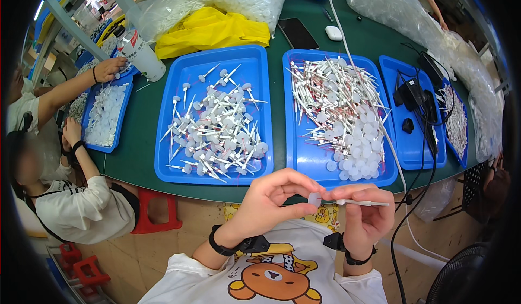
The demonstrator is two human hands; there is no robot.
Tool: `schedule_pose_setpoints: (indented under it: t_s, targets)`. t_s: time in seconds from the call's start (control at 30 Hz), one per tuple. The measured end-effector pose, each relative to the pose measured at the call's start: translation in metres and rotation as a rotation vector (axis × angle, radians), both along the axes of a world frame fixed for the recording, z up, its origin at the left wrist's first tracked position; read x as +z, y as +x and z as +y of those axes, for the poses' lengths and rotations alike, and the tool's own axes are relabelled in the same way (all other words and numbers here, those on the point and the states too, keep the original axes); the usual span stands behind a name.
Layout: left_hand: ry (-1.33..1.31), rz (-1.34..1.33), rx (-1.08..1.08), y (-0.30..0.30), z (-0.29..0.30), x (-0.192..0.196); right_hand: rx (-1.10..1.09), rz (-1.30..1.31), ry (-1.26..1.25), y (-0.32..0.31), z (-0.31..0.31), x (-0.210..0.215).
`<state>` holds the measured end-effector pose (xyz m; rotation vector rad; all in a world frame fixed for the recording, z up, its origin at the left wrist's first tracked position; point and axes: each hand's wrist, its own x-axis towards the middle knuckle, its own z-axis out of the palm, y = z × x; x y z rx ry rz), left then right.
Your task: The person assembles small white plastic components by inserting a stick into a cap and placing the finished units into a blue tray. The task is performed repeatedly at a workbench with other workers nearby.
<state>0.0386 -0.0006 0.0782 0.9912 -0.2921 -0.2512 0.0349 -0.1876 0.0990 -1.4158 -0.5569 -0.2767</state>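
Just in front of the table's near edge, my left hand (271, 202) pinches a small translucent white disc (314, 198) between thumb and fingers. Close beside it, my right hand (364, 217) grips a thin white plastic stick (370, 203), held level across the fingers. The stick's left end comes near the disc; whether they touch I cannot tell. Beyond my hands lies a blue tray (296, 160) of white sticks with red strands and loose discs. Another blue tray (172, 87), to its left, bears sticks with discs on their ends.
A black phone (298, 33) and a white earbud case (334, 33) lie at the back. A yellow bag (217, 28) sits behind the left tray. Cables cross a third tray (404, 154) at right. People work at left, near a white cup (142, 57).
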Motion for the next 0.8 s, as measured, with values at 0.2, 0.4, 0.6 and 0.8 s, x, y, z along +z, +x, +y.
schedule_pose_setpoints:
  t_s: [0.2, 0.4, 0.6, 0.8]
  targets:
    - [-0.019, 0.082, 0.037, -0.002, -0.003, -0.001, 0.031, 0.042, 0.064, -0.004, 0.000, -0.002]
    - [-0.073, 0.093, -0.003, -0.003, -0.003, -0.003, 0.005, 0.051, 0.049, -0.005, 0.000, -0.004]
    - [-0.043, 0.052, -0.001, -0.005, -0.005, 0.001, -0.157, -0.067, -0.171, -0.003, -0.001, -0.002]
    - [-0.063, 0.086, -0.019, -0.012, -0.010, 0.000, -0.166, -0.047, -0.084, -0.006, 0.003, -0.008]
